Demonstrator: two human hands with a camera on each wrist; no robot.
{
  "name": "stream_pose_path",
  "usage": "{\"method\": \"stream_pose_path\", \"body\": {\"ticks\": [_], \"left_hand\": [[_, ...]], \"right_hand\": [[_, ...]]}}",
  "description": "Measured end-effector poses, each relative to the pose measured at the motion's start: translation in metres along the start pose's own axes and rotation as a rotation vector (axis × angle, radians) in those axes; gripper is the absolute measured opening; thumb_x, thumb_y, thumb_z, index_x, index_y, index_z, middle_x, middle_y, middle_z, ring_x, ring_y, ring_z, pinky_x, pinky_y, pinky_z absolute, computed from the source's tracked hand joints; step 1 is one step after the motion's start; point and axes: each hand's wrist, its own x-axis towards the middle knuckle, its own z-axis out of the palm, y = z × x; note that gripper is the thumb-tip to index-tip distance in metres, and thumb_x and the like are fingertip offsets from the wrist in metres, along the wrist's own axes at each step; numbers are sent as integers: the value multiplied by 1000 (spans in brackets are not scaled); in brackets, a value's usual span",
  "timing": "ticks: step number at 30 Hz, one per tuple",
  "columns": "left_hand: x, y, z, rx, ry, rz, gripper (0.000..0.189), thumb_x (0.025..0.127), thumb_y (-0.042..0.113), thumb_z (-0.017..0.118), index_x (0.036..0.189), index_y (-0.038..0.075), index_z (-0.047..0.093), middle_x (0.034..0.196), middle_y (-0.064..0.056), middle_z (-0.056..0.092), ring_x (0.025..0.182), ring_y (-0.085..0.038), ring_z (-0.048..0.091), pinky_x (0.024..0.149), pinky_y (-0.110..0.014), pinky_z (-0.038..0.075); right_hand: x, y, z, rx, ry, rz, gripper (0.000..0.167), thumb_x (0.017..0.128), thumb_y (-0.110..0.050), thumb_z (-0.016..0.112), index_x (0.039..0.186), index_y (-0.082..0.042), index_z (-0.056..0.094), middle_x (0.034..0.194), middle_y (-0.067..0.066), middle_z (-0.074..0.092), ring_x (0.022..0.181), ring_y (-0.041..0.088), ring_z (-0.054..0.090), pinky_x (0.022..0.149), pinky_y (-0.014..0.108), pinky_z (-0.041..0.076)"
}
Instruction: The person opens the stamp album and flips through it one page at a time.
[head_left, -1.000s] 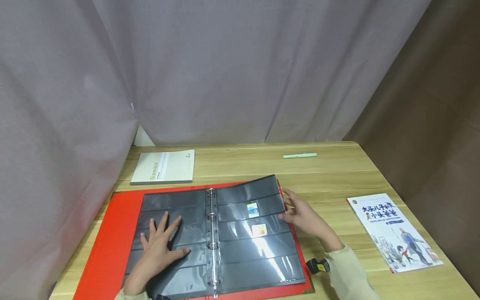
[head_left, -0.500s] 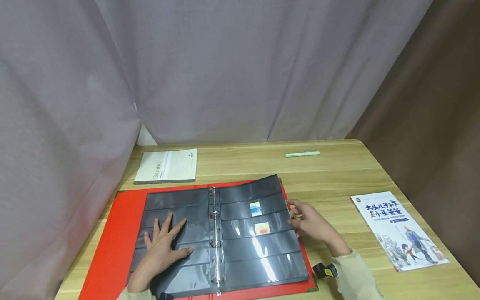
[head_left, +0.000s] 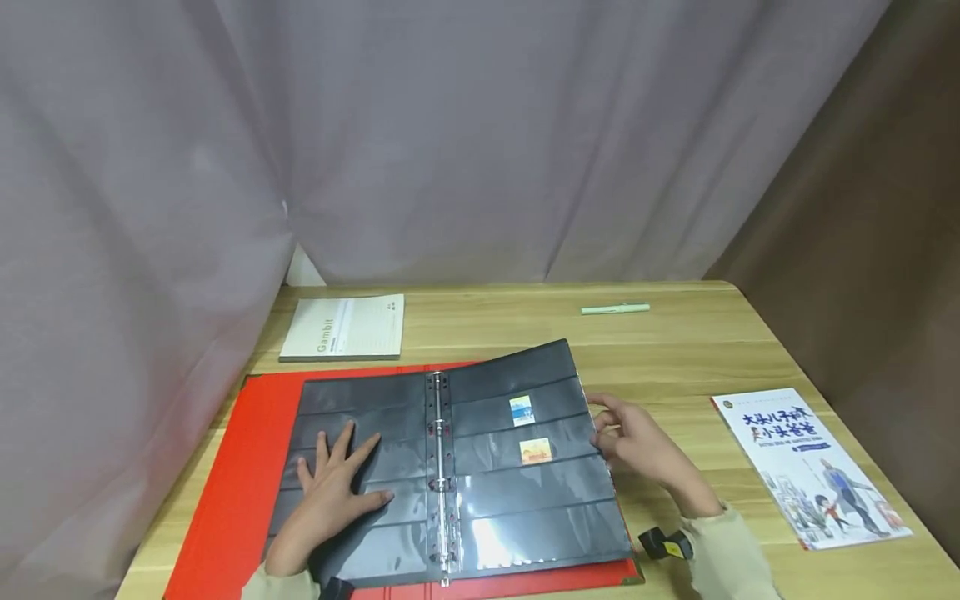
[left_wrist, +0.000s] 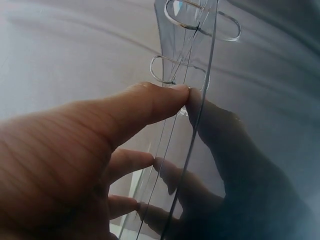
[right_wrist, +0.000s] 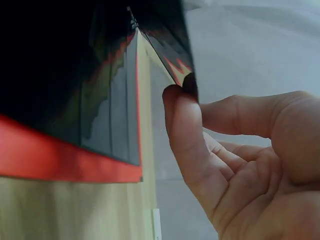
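An open red ring binder (head_left: 225,483) of black pocket pages lies on the table. My left hand (head_left: 330,492) rests with spread fingers on the left page (head_left: 360,417); in the left wrist view its fingertips touch the glossy sheet. At the outer edge of the right page (head_left: 540,508), my right hand (head_left: 637,446) pinches it between thumb and finger, and this edge is raised from what lies beneath. A blue-and-white stamp (head_left: 522,410) and an orange-yellow stamp (head_left: 536,451) sit in that page's pockets. Metal rings (head_left: 439,467) run down the spine.
Behind the binder on the left lies a pale notebook (head_left: 343,327). A light green pen (head_left: 615,308) is near the table's back edge. To the right rests a white illustrated book (head_left: 813,471). Grey curtains (head_left: 480,150) hang behind the wooden table.
The right page's outer edge has risen slightly with my right hand at it. My left hand stays on the left page. The head view has shifted a little.
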Motion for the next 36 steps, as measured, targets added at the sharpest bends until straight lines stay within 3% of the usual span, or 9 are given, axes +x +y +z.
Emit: {"method": "stream_pose_path", "body": {"ticks": [6, 15, 36], "left_hand": [[0, 2, 1, 3, 3, 1, 89, 76, 41, 87, 150, 10, 50, 164, -29, 14, 144, -61, -10, 101, -82, -10], [0, 6, -1, 24, 10, -9, 90, 74, 41, 88, 150, 10, 50, 163, -29, 16, 144, -61, -8, 101, -82, -9], [0, 6, 0, -2, 26, -4, 89, 75, 39, 87, 149, 7, 50, 163, -30, 15, 144, -61, -9, 101, -81, -11]], "right_hand": [[-7, -14, 0, -24, 30, -6, 63, 85, 17, 50, 146, 15, 34, 91, 15, 57, 66, 16, 61, 55, 41, 57], [-13, -42, 1, -20, 57, -42, 58, 90, 13, 56, 145, 13, 38, 97, 17, 59, 65, 16, 60, 56, 38, 57], [-8, -105, 15, -40, 101, -72, 51, 92, 9, 58, 142, 5, 49, 90, 13, 60, 63, 18, 60, 57, 33, 55]]}}
